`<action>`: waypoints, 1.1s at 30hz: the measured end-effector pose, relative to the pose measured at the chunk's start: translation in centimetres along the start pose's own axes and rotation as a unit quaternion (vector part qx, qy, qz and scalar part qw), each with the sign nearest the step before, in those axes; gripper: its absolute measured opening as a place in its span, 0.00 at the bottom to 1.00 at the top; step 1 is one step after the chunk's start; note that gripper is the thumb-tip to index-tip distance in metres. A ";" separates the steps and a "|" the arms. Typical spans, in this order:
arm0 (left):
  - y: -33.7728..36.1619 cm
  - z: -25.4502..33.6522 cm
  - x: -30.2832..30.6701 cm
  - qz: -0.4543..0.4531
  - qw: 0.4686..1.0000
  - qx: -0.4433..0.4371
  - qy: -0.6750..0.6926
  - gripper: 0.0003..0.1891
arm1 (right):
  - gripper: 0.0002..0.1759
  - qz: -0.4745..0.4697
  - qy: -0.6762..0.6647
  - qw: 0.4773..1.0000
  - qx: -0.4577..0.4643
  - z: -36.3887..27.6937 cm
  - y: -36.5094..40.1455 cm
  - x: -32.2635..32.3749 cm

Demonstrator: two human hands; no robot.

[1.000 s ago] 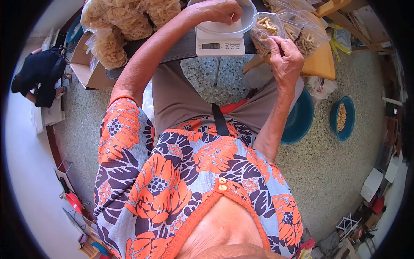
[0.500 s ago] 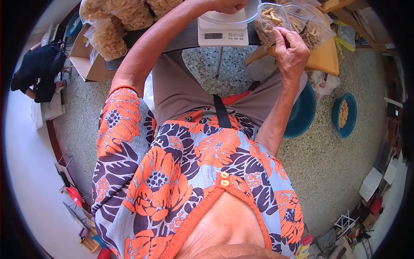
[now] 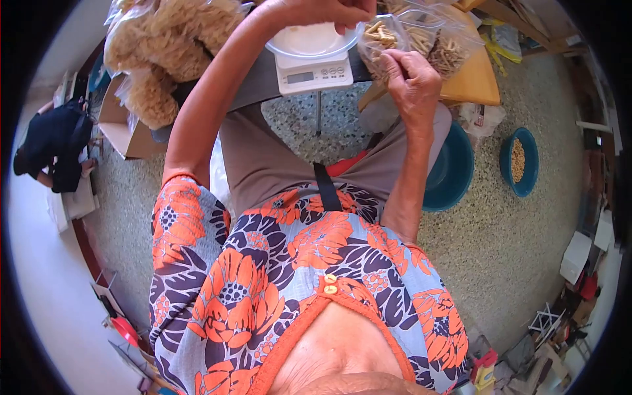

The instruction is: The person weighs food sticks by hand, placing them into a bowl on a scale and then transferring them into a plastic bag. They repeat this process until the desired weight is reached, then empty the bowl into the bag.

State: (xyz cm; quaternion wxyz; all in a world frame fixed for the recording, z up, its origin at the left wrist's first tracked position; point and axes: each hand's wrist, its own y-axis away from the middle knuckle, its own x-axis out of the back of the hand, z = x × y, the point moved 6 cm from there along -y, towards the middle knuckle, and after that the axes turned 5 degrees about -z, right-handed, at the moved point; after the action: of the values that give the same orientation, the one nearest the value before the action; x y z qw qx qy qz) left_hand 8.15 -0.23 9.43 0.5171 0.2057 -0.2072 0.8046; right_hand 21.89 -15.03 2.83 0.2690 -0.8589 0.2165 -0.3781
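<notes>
A white digital scale with a small display bears a shallow clear bowl. My left hand is over the bowl's right rim, its fingers closed; anything in them is too small or hidden to make out. To the right of the scale lies an open clear plastic bag of pale, stick-like pieces. My right hand pinches the near edge of this bag between thumb and bent fingers. More bagged sticks lie just beyond that hand.
Bags of pale, crinkled dried food are piled at the upper left, above an open cardboard box. A wooden stool is at the right. Teal basins stand on the floor. Another person bends at far left.
The view has shifted, so the scale and bags appear further left. My left hand now shows more fully above the bowl's right side. My right hand remains at the bag.
</notes>
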 end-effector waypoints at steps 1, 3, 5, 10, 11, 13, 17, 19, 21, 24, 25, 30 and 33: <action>-0.2 0.8 -0.6 -0.004 1.000 0.004 -0.011 0.04 | 0.06 -0.006 -0.005 1.000 -0.011 0.0 0.0 0.0; -0.6 1.9 -1.9 -0.013 0.999 0.010 -0.028 0.04 | 0.06 -0.005 -0.006 1.000 -0.012 -0.1 0.1 0.1; -1.3 2.5 -2.6 -0.005 0.995 -0.042 -0.094 0.04 | 0.05 -0.007 -0.008 1.000 -0.015 0.0 0.2 0.1; -2.6 1.5 -3.5 0.049 0.952 -0.132 -0.272 0.06 | 0.05 0.001 0.011 1.000 0.008 -0.4 0.1 0.4; -2.7 1.3 -3.4 0.048 0.952 -0.134 -0.272 0.06 | 0.05 0.003 0.012 1.000 0.007 -0.4 0.1 0.5; -2.3 1.2 -2.8 0.066 0.953 -0.167 -0.244 0.07 | 0.05 0.007 0.013 1.000 0.006 -0.3 0.1 0.5; -1.9 1.4 -2.1 0.031 0.966 -0.132 -0.220 0.07 | 0.05 0.024 0.002 1.000 0.011 0.0 0.1 0.8; -1.2 3.0 -2.2 0.004 0.964 -0.138 -0.227 0.09 | 0.06 0.048 -0.008 0.999 0.020 0.1 0.0 1.4; -1.3 3.1 -2.4 -0.007 0.956 -0.150 -0.253 0.11 | 0.05 0.055 -0.007 0.998 0.012 0.4 -0.3 2.0; -2.1 1.0 -2.9 0.009 0.925 -0.202 -0.320 0.05 | 0.05 0.058 -0.012 0.998 0.000 0.4 -0.6 2.9; -2.4 0.5 -3.0 -0.030 0.931 -0.148 -0.331 0.05 | 0.05 0.052 -0.022 0.998 -0.006 0.5 -0.7 3.0; -3.2 1.1 -3.2 -0.059 0.949 -0.172 -0.258 0.09 | 0.04 0.067 -0.040 0.997 -0.016 1.4 -0.7 3.6; -3.5 1.6 -3.0 -0.044 0.956 -0.168 -0.235 0.09 | 0.04 0.079 -0.066 0.994 -0.035 1.8 -1.1 3.9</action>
State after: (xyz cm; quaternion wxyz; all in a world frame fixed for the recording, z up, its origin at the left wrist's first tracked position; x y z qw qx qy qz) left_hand 12.70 -2.06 9.57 0.5155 0.3080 -0.4460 0.6637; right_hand 25.93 -15.86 4.59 0.2819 -0.8708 0.2787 -0.2908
